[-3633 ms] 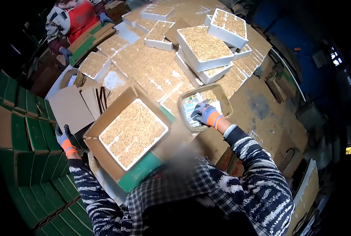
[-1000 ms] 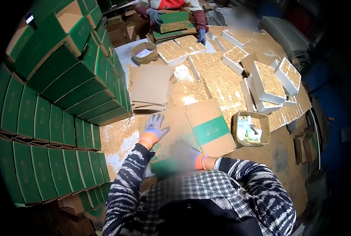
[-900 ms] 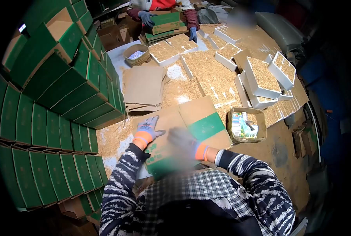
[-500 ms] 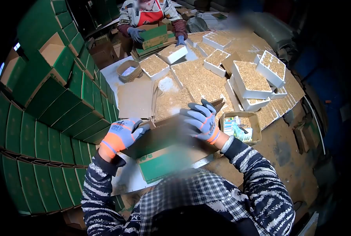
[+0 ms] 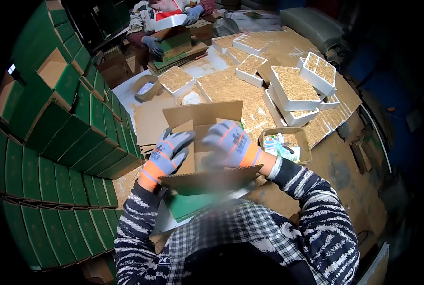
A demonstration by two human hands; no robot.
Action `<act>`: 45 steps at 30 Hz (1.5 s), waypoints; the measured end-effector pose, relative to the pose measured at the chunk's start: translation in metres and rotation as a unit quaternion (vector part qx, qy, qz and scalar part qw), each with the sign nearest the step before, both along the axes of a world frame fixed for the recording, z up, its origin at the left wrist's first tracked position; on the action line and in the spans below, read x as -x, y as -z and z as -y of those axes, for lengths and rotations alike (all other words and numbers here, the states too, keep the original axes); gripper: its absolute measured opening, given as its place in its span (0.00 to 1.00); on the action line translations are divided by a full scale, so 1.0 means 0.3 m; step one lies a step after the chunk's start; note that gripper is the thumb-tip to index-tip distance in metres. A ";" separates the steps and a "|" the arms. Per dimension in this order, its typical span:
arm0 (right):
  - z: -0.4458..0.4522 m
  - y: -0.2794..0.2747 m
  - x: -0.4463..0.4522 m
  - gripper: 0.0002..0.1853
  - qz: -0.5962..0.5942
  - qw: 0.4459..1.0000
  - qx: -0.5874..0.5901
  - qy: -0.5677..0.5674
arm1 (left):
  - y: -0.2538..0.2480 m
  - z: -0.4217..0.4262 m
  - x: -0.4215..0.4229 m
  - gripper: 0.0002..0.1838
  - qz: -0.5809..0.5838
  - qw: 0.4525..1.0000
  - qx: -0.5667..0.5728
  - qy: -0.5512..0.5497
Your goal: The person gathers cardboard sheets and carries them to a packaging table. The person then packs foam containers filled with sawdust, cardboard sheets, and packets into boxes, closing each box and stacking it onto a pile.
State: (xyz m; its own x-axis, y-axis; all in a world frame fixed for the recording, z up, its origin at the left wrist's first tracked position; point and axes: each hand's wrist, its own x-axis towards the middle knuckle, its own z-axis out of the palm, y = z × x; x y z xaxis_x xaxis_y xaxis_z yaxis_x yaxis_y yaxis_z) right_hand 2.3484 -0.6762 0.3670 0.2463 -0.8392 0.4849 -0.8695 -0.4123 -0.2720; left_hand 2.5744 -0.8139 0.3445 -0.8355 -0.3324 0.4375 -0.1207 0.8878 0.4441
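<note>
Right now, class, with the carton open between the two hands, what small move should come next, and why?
Probably ease the short left flap further inward with the left hand: that hand is right by it, and neither the long far flap nor the near flap is folded over the opening.
</note>
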 end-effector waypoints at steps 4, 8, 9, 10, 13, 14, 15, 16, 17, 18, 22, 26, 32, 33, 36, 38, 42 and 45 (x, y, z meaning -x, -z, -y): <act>-0.095 -0.095 -0.022 0.40 0.136 0.935 -0.277 -0.174 | 0.141 0.021 -0.054 0.24 0.219 0.975 0.005 0.028; 0.043 0.054 0.013 0.37 -0.040 0.914 -0.352 -0.200 | 0.173 0.072 -0.110 0.24 -0.097 0.831 -0.547 0.006; 0.075 0.055 0.060 0.38 -0.092 0.953 -0.230 -0.176 | 0.178 0.059 -0.129 0.25 -0.189 0.805 -0.561 -0.041; 0.095 0.113 0.098 0.40 -0.046 0.946 -0.296 -0.125 | 0.177 0.045 -0.165 0.26 -0.280 0.771 -0.564 -0.094; 0.042 0.037 0.123 0.37 0.063 0.974 -0.189 -0.104 | 0.339 0.028 -0.296 0.28 -0.235 0.854 -0.312 -0.344; 0.028 0.040 0.115 0.35 0.164 0.972 -0.151 -0.077 | 0.357 -0.013 -0.331 0.30 -0.278 0.837 -0.381 -0.276; 0.008 0.112 0.130 0.31 0.208 0.975 -0.083 -0.016 | 0.299 -0.028 -0.335 0.32 -0.264 0.849 -0.401 -0.222; 0.045 0.176 0.025 0.31 0.332 0.936 -0.088 -0.078 | 0.242 -0.038 -0.337 0.35 -0.248 0.856 -0.421 -0.168; 0.050 0.243 -0.050 0.31 0.446 0.880 -0.104 -0.124 | 0.088 -0.063 -0.301 0.37 -0.220 0.846 -0.467 -0.132; 0.031 0.307 -0.093 0.32 0.551 0.811 -0.124 -0.152 | -0.041 -0.080 -0.259 0.39 -0.188 0.829 -0.520 -0.084; -0.109 0.401 -0.143 0.30 0.700 0.618 -0.324 -0.150 | -0.124 -0.023 -0.159 0.35 0.023 0.967 -0.220 -0.125; -0.218 0.460 0.059 0.22 0.426 0.768 -0.469 -0.096 | -0.049 -0.109 -0.015 0.33 0.414 0.876 -0.232 0.085; -0.223 0.513 0.760 0.27 0.541 0.749 0.103 0.368 | 0.027 -0.075 -0.056 0.17 0.372 0.861 -0.342 0.056; -0.195 0.545 0.914 0.41 0.508 0.729 0.160 0.428 | 0.056 -0.075 -0.052 0.16 0.276 0.873 -0.397 0.058; -0.069 0.549 1.127 0.67 0.514 0.580 0.111 0.622 | -0.052 -0.132 0.029 0.15 0.107 0.925 -0.363 -0.043; 0.027 0.535 1.145 0.79 0.479 0.545 0.019 0.688 | 0.012 -0.106 0.008 0.16 -0.019 0.962 -0.250 -0.111; 0.003 0.534 1.147 0.62 0.517 0.563 0.017 0.645 | 0.078 -0.079 -0.028 0.23 -0.193 0.921 -0.219 -0.258; -0.085 0.406 1.159 0.26 0.678 0.512 -0.126 0.513 | 0.110 -0.070 -0.024 0.28 -0.242 0.899 -0.220 -0.291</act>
State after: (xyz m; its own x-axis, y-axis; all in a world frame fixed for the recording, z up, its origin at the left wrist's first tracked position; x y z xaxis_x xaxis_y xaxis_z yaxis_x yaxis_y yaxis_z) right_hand 2.0007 -0.6505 0.2451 -0.8055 -0.2676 -0.5287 0.4644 0.2692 -0.8438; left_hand 2.5816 -0.7928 0.3115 -0.2102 -0.8815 0.4227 -0.2063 0.4627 0.8622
